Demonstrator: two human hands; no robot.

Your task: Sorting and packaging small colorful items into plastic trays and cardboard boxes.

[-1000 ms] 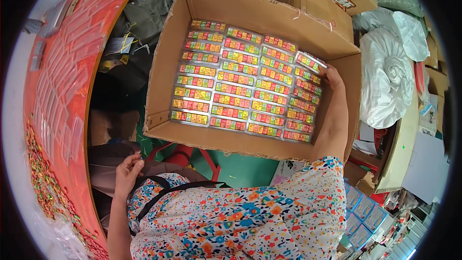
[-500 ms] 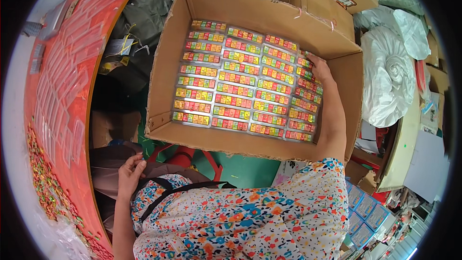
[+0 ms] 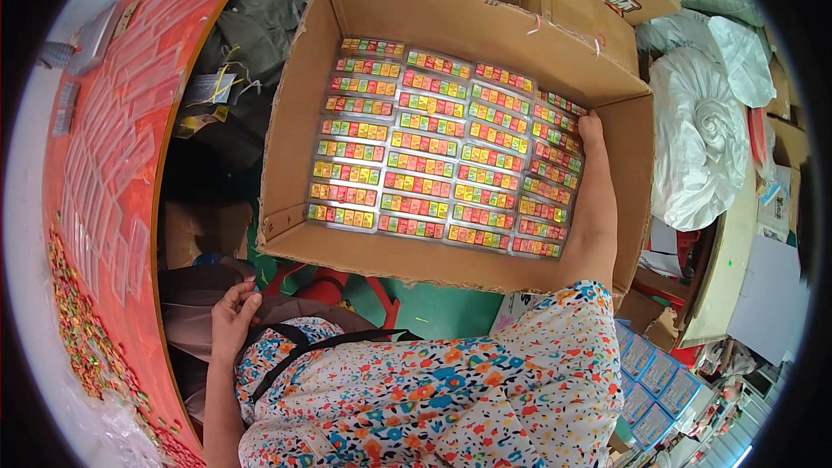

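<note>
A large open cardboard box stands before me. Inside lie rows of clear plastic trays, filled with small red, yellow and green packets, in several columns. My right hand reaches into the box and touches the right end of the far trays in the rightmost column. Its fingers point down beside the tray edge and are mostly hidden, so their grip is unclear. My left hand rests over my lap, outside the box, with fingers curled and thumb against them. Something tiny and bluish shows at its fingertips, too small to name.
On the left, a red table bears empty clear trays and a heap of small colourful pieces. Closed cartons stand behind the box. A white sack and blue packages are at the right.
My right hand has slid slightly right and down, off the top of the far right tray to its outer end. The box's left side and the trays have shifted slightly left. My left hand stays put.
</note>
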